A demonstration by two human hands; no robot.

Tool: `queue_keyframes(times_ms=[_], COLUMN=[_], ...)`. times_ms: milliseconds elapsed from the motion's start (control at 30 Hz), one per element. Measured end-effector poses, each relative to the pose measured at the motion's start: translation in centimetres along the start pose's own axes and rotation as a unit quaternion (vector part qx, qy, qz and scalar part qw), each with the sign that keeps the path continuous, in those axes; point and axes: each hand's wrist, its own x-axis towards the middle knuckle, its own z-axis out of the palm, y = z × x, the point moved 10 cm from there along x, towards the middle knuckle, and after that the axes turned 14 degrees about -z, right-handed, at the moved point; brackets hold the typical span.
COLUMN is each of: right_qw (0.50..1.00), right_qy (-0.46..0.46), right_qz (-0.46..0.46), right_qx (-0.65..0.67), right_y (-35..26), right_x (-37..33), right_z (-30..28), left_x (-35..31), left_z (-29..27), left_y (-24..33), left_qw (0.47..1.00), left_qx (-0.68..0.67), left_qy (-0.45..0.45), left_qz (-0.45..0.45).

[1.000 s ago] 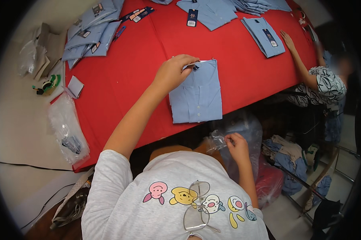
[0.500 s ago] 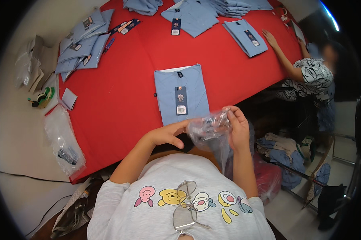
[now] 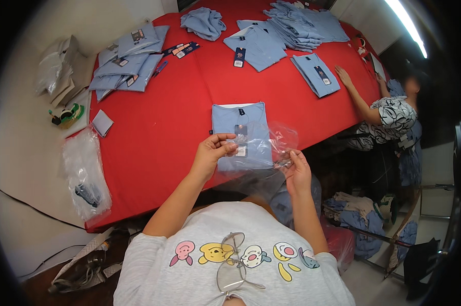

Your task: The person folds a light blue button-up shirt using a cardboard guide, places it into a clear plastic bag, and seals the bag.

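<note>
Between my two hands hangs a clear plastic bag point(image 3: 258, 176), thin and see-through. My left hand point(image 3: 212, 153) pinches its left side, and my right hand point(image 3: 296, 171) grips the other side with closed fingers. Behind the bag, at the near edge of the table, lies a folded light-blue shirt point(image 3: 256, 112) with a dark paper tag point(image 3: 240, 131) on its front. The bag covers part of the shirt and the tag in my view. I cannot tell whether the bag touches the shirt.
The table has a red cloth point(image 3: 154, 148). Bagged blue shirts point(image 3: 128, 64) pile up far left; loose blue shirts point(image 3: 296, 30) lie at the back. Another folded shirt point(image 3: 317, 75) is near a co-worker's hand point(image 3: 343, 75). Clear bags point(image 3: 85, 168) lie along the left edge.
My left hand has come up and taken hold of the bag, which is now spread between both hands in front of the shirt. The view has shifted slightly.
</note>
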Motion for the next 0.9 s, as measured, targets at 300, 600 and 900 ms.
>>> queue_keyframes(times_ms=[300,600,900], right_qw=[0.823,0.697,0.646], right_qy=[-0.327,-0.403,-0.516], right_qz=[-0.192,-0.181,-0.09], right_qx=[-0.422,-0.565,-0.555], right_y=[-8.9,-2.5,6.4], right_x=[0.3,-2.4,-11.7], right_z=[11.0,9.0,4.9], left_x=[-1.6,3.0,15.1], left_z=[-0.6,-2.1,-0.8], left_y=[-1.0,1.7,3.1], left_qw=[0.999,0.918,0.728], left_qx=[0.035,0.372,0.632], left_qy=[-0.038,0.077,0.188], left_qz=[0.01,0.119,0.187])
